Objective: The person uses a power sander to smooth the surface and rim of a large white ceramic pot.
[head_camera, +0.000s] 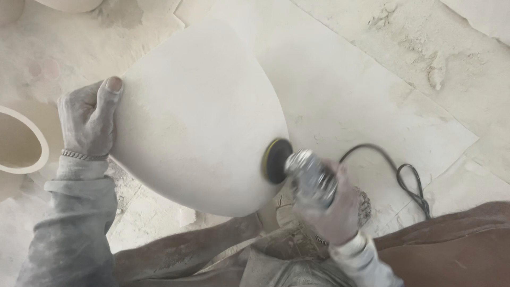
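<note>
My right hand [334,204] is wrapped tight round the body of a small grinder [311,178]; fingers closed on it, blurred, so I cannot tell each finger's place; its dark sanding disc [276,160] points left of that grip and touches the pot's lower right flank.

The pot [199,119] lies left of and above the right grip, resting across my legs [186,250]; its long axis runs slantwise, rounded narrow end up and away from me, broad end down toward my lap; which end is the mouth I cannot tell.

My left hand [87,119] is on the pot's far left edge, well apart from the disc; palm and fingers curled behind the rim of the form, thumb laid flat on the front face; a pressing hold, not a pinch. The right hand is the nearer to the contact point; the left only steadies.

Pot's look: pale cream, matt, smooth, evenly dusted, no cracks visible; faint mottling mid-face.

Black cable [406,175] trails right of the grinder over the dusty floor sheets [372,95]; another hollow pale vessel [24,143] sits just left of my left wrist; a chain bracelet [84,155] on that wrist; sleeves grey with dust.
</note>
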